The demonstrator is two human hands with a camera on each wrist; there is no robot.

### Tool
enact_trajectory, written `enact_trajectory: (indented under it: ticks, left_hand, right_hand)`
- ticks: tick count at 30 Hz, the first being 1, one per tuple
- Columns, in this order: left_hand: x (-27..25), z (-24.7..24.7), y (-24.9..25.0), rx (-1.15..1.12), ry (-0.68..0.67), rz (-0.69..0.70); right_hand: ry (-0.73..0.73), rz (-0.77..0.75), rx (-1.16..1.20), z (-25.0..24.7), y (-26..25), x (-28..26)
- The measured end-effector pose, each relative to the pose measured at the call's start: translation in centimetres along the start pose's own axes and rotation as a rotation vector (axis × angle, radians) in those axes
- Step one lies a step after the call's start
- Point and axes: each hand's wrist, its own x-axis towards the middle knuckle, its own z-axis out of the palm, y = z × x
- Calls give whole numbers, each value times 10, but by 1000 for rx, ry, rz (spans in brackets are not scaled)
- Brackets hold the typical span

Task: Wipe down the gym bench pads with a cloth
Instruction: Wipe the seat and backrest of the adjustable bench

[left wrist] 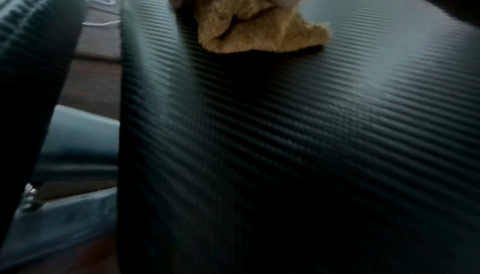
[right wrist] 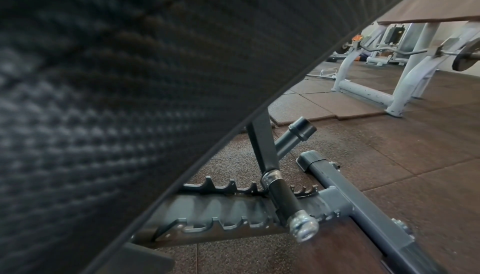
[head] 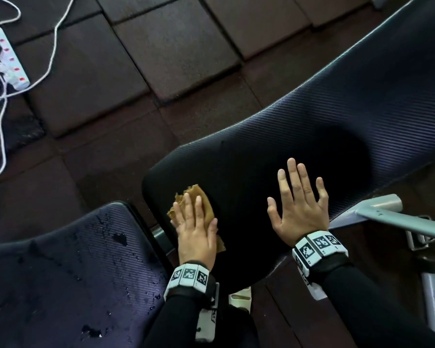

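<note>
Pressing flat, fingers straight: left hand (head: 196, 232) on cloth (head: 201, 200), low end of back pad (head: 324, 126). Cloth tan, fuzzy, crumpled; mostly hidden under palm. Right hand (head: 299, 204) splayed, flat on same pad. Seat pad (head: 68, 267) black, ribbed, water-spotted; lower part cut off.

Black ribbed back pad (head: 312, 126), tan cloth (head: 201, 199) near its lower edge.

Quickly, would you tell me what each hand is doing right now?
Left hand: open, pressing the cloth flat on the back pad.
Right hand: open, spread flat on the pad.
</note>
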Motion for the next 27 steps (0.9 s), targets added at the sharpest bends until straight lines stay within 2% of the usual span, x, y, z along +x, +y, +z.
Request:
enact_trajectory:
  ticks: [3, 7, 15, 19, 21, 23, 25, 27]
  left_hand:
    - [20, -8, -1, 15, 19, -73]
    - [58, -23, 7, 54, 33, -57]
    - [120, -53, 58, 129, -4, 82]
    - [153, -65, 95, 124, -24, 281]
    - [166, -70, 110, 25, -35, 357]
    - [176, -74, 118, -63, -52, 315]
    - [183, -76, 127, -24, -66, 261]
    - [187, -76, 142, -69, -58, 306]
  right_hand:
    - [-4, 6, 1, 1, -1, 0]
    - [-9, 6, -3, 0, -2, 0]
    - [-5, 14, -7, -1, -3, 0]
    - [-14, 15, 4, 0, -2, 0]
    - [-21, 19, 9, 0, -2, 0]
    - [-19, 22, 14, 0, -2, 0]
    - [-20, 21, 15, -1, -2, 0]
    - [-15, 21, 15, -1, -2, 0]
